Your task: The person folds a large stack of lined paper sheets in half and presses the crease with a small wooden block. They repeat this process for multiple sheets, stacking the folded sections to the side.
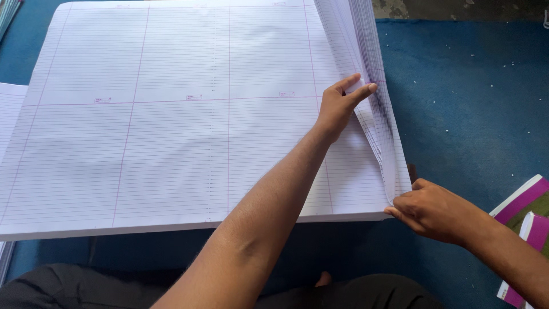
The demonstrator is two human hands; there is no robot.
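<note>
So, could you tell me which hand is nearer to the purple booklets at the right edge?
Right. The right hand pinches the sheets' near corner, just left of the booklets; the left hand is farther up.

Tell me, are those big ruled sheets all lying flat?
No. Most of the stack of ruled sheets lies flat, but its right edge is lifted and fanned between the left hand and right hand.

I count 2 hands at work, the left hand [338, 106] and the right hand [430, 209], both on 1 large stack of ruled sheets [171, 126]. I see 1 fanned bunch of sheet edges [374, 86] lifted along its right side. Off to the right I count 2 purple-and-white booklets [529, 214], and 1 blue mat [469, 103] lies under everything.
</note>
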